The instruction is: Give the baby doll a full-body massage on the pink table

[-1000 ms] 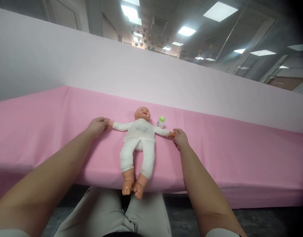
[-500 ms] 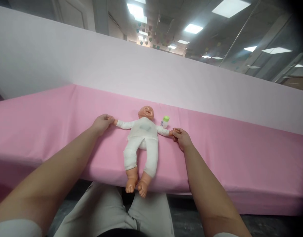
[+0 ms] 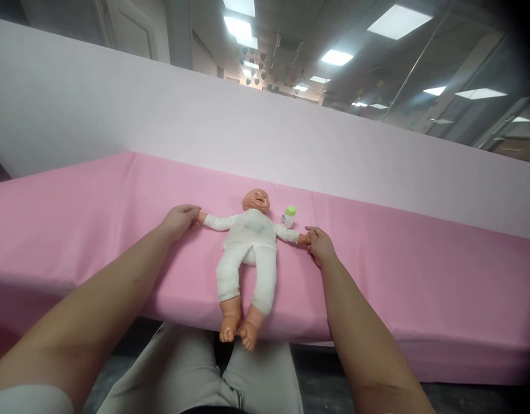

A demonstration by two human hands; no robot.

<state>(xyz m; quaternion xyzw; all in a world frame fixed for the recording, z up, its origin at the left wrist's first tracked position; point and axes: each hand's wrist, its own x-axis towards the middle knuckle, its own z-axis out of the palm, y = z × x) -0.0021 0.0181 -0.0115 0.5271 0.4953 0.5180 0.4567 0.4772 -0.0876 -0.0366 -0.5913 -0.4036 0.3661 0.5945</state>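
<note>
A baby doll (image 3: 249, 247) in a white suit lies face up on the pink-covered table (image 3: 420, 276), arms spread, its bare feet hanging over the near edge. My left hand (image 3: 179, 219) grips the doll's hand on the left side. My right hand (image 3: 319, 244) pinches the doll's other hand on the right. A small white bottle with a green cap (image 3: 288, 216) stands just behind the doll's shoulder on the right, between its head and my right hand.
A pale pink panel (image 3: 161, 126) rises along the far side of the table. My legs in grey trousers (image 3: 196, 374) are under the near edge, below the doll's feet. Ceiling lights and a glass partition show beyond the panel.
Both hands keep hold of the doll's hands with its arms stretched out. The doll has barely shifted; the view has moved slightly.
</note>
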